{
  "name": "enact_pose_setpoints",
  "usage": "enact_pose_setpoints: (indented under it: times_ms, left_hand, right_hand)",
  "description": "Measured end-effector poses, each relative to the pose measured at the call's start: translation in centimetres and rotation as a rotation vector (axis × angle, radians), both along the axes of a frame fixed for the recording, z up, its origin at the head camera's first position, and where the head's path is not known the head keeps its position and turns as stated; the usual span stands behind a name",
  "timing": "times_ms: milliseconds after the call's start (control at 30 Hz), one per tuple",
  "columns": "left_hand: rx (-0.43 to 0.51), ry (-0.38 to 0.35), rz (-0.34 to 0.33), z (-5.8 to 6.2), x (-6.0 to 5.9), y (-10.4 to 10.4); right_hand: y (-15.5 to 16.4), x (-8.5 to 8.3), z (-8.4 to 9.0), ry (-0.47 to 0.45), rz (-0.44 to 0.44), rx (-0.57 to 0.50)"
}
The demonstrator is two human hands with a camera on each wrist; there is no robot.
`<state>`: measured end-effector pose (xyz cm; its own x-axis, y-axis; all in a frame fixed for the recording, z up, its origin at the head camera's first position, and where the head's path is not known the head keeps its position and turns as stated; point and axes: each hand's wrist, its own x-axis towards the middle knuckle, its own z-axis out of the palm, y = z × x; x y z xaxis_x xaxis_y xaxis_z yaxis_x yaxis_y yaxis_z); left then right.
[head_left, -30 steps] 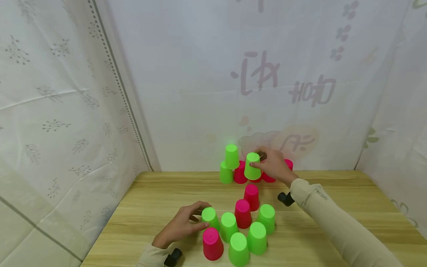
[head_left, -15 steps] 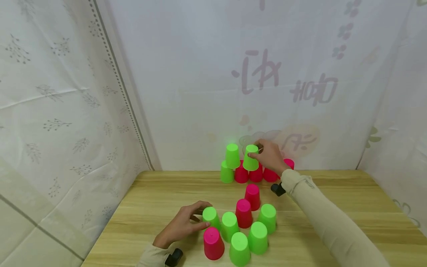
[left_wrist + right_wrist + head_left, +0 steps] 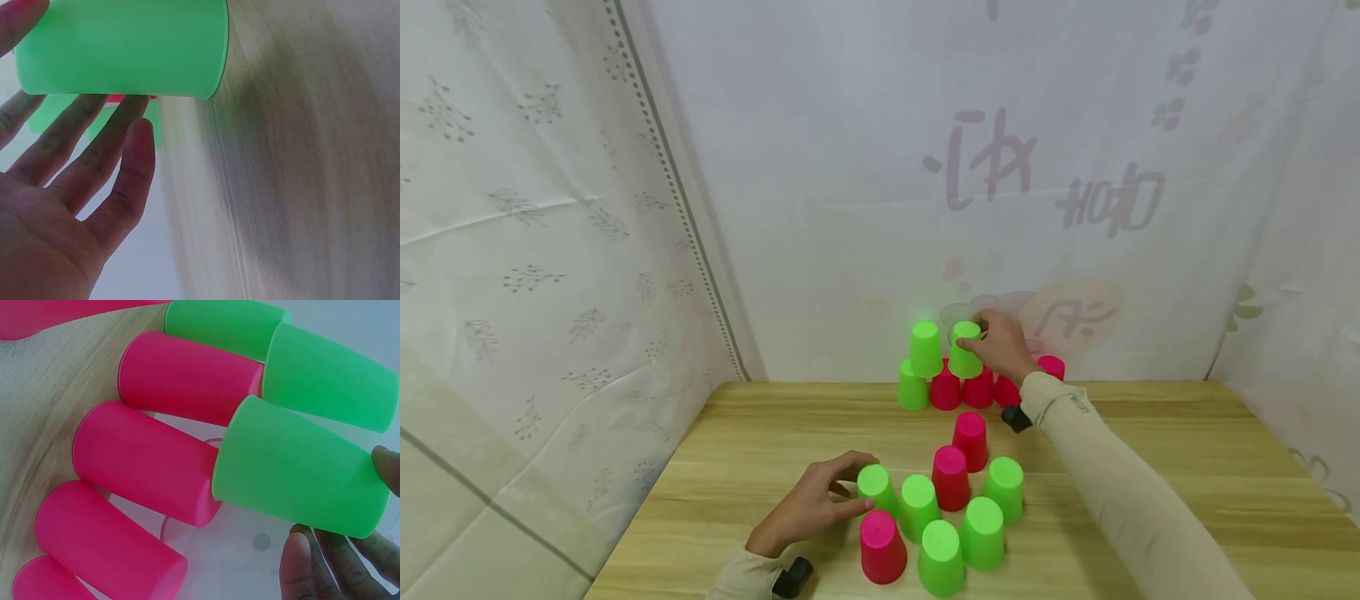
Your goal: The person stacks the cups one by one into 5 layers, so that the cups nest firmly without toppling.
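Over the last second the right hand point(image 3: 1003, 348) has carried a green cup point(image 3: 965, 352) up and back, and now pinches it upside down over the red cups point(image 3: 977, 389) by the table's point(image 3: 760, 433) far edge, so a second row is growing. The left hand point(image 3: 811, 507) curls round another green cup point(image 3: 876, 487) near the front edge; all are smooth, tapered plastic.

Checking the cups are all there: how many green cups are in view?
8. Five are in the near cluster. Three are at the far stack: base, upper, and one held by the right hand. More may be hidden.
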<state>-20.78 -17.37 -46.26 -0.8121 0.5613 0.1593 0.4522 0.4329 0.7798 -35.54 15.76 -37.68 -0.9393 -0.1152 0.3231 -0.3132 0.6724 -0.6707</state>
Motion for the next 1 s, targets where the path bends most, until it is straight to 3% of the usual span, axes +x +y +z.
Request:
enact_pose_setpoints:
  times_ms: [300,600,1000]
  left_hand:
    - [-0.018,0.024,0.018,0.0,-0.1,0.2]
    - [-0.009,0.075,0.030,0.9,-0.6,0.1]
    - [-0.032,0.088,0.024,4.1,-1.9,0.8]
  right_hand:
    - [0.4,0.0,-0.4,-0.020,-0.027,0.007]
    - [1.5,0.8,-0.1,-0.079,-0.011,-0.001]
    - [2.7,4.1,0.3,-0.075,-0.001,-0.038]
